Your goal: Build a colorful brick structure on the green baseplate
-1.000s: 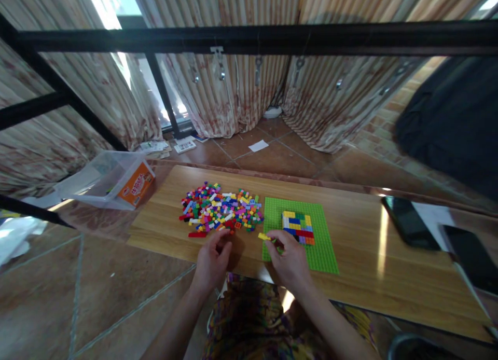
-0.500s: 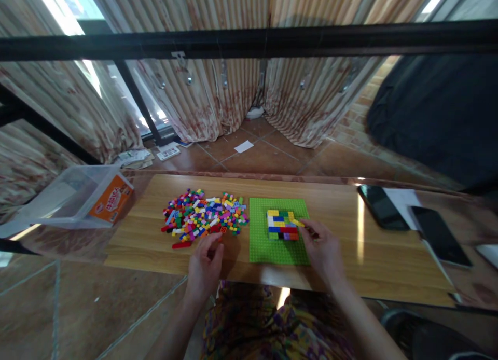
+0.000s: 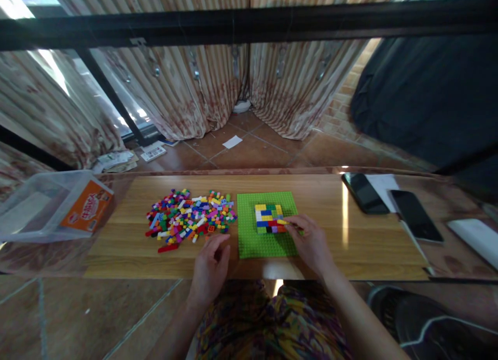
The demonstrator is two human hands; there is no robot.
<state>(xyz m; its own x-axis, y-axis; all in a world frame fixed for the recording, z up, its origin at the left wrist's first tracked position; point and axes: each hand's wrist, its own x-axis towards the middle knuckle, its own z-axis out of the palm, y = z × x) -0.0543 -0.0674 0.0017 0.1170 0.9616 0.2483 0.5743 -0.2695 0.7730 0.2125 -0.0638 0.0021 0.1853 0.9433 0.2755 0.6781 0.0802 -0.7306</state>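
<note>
A green baseplate (image 3: 249, 248) lies on the wooden board, carrying a low block of colourful toy bricks (image 3: 266, 219) in white, blue, yellow, green and red. My right hand (image 3: 311, 241) reaches in from the right, its thumb and forefinger pinching a yellow brick (image 3: 282, 222) at the right side of that block. Whether the yellow brick touches the bricks below is unclear. My left hand (image 3: 210, 266) rests near the board's front edge, left of the baseplate, thumb and curled fingers apart with nothing seen in them. Just beyond it spreads a pile of loose bricks (image 3: 190, 215).
A clear plastic box (image 3: 35, 194) with an orange label stands at the far left. Two dark phones (image 3: 363, 194) and a sheet of white paper (image 3: 383, 188) lie to the right. A black bar (image 3: 218, 25) crosses above, before striped curtains (image 3: 187, 95).
The view has shifted a little to the right. My right hand has drawn the yellow brick down from the block's upper right toward its lower right. My left hand has moved slightly away from the pile.
</note>
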